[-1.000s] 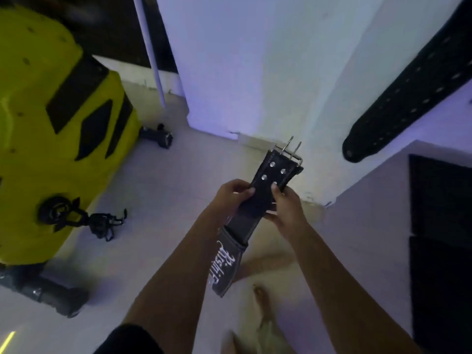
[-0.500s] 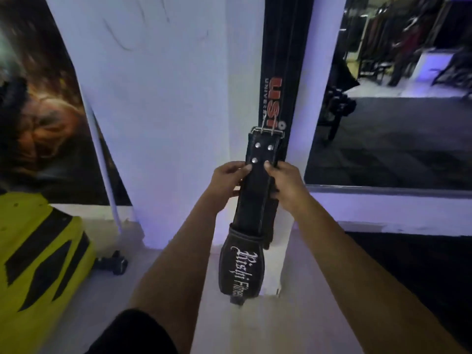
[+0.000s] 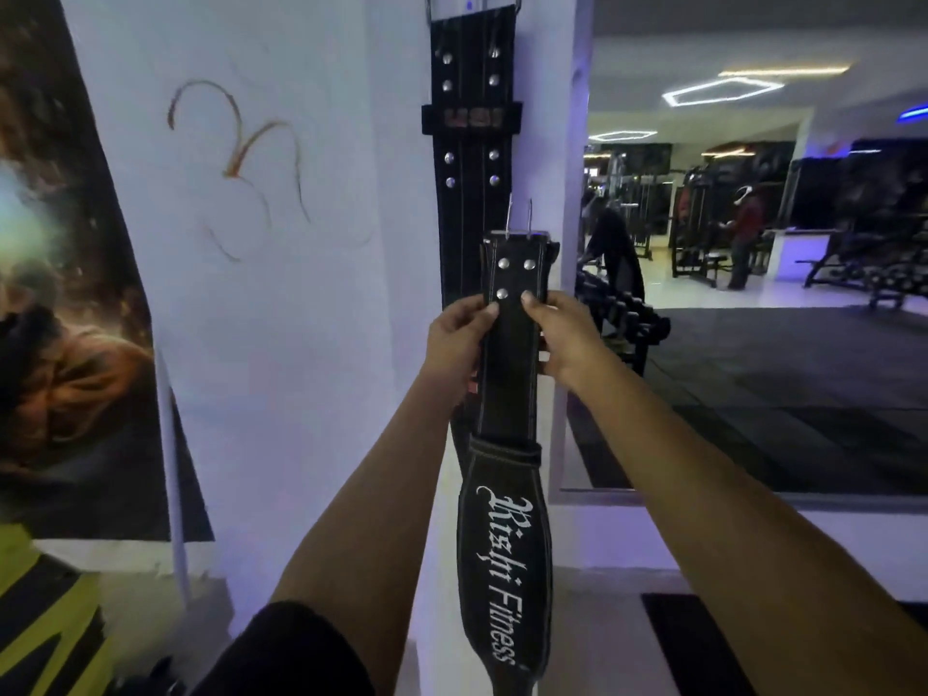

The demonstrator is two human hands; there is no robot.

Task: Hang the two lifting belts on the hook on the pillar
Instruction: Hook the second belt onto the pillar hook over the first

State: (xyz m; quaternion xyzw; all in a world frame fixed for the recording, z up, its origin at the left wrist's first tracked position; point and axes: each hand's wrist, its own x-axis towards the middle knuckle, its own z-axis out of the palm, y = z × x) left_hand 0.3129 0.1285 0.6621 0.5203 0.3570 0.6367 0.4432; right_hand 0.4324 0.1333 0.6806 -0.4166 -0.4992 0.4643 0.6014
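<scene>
A black lifting belt with white "Rishi Fitness" lettering [image 3: 507,570] hangs upright between my hands, its metal buckle prongs pointing up. My left hand [image 3: 459,339] pinches its left edge and my right hand [image 3: 557,339] pinches its right edge, just below the rivets. Behind it a second black studded belt [image 3: 472,143] hangs flat against the white pillar [image 3: 301,243], its top end at the frame's upper edge. The hook itself is hidden or cut off at the top.
A dark poster [image 3: 65,293] covers the wall at left. A yellow and black machine [image 3: 35,620] sits at the lower left. To the right opens a gym floor with weight machines [image 3: 703,233] and a person in red [image 3: 745,228] far off.
My view has tilted up from the floor to the pillar. Both hands have raised the belt higher along the hanging belt, whose upper studded part now shows.
</scene>
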